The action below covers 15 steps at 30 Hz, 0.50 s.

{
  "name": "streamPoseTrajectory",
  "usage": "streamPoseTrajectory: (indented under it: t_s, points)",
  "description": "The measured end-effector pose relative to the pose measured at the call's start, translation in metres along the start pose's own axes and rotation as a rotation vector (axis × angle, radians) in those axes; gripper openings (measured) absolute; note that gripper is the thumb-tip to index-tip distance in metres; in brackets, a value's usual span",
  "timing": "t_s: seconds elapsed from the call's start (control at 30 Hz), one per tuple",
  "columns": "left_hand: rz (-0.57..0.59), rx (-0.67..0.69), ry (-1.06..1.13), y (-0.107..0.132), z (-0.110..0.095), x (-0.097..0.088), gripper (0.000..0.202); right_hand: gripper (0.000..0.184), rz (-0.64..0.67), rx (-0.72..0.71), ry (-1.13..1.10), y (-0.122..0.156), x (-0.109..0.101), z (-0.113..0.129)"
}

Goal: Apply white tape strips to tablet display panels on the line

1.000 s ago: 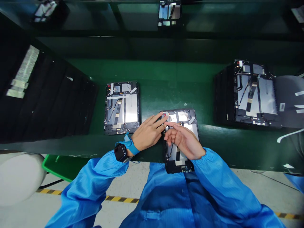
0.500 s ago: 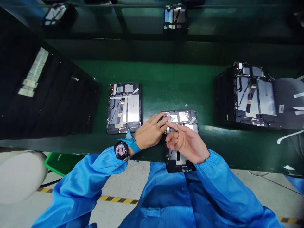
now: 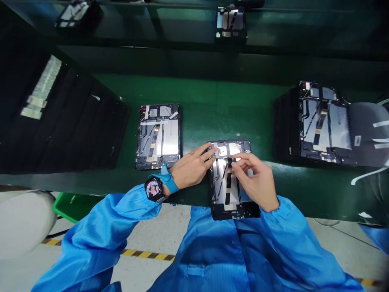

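Note:
An opened tablet (image 3: 226,190) lies back-up at the near edge of the green belt (image 3: 212,101), its silver plate and black ribbon cables showing. My left hand (image 3: 190,168) rests flat on the belt beside it, fingers stretched out and touching the tablet's upper left corner. My right hand (image 3: 258,180) lies over the right half of the tablet, its fingertips curled and pressing near the top of a black ribbon cable (image 3: 229,178). Nothing visible is pinched between them.
A second opened tablet (image 3: 158,136) lies to the left on the belt. A stack of black trays (image 3: 60,121) stands at far left. Another opened tablet (image 3: 322,121) rests on a dark tray at right. A further unit (image 3: 231,22) sits at the back. A green bin (image 3: 73,205) is below the belt.
My right hand has moved right and down off the tablet's middle, uncovering the ribbon cables. The fingers have curled onto the cable's top. My left hand has stayed put.

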State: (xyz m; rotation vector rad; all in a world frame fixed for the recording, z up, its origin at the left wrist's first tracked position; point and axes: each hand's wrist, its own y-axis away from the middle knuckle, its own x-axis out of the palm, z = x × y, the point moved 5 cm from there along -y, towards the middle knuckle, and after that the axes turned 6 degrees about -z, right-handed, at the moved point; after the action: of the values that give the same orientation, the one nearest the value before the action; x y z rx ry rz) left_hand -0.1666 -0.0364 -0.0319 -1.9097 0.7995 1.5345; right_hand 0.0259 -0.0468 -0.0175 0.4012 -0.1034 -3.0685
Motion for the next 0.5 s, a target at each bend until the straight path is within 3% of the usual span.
streamPoseTrajectory:
  t_s: [0.07,0.17,0.3,0.5]
  points:
    - [-0.010,-0.002,-0.001,0.000,0.001,0.000,0.047,0.016,-0.048,-0.342,0.367,-0.005,-0.001,0.005]
    - [-0.031,-0.009,0.001,0.001,0.002,0.000,0.048,0.022,0.080,-0.657,0.708,-0.012,0.019,0.000]
    - [-0.045,-0.002,0.003,0.003,0.003,0.001,0.052,0.022,0.101,-0.820,0.904,-0.020,0.037,-0.005]
    - [-0.032,-0.011,0.027,0.005,0.005,0.003,0.055,0.023,0.088,-0.905,0.928,-0.024,0.042,-0.001]
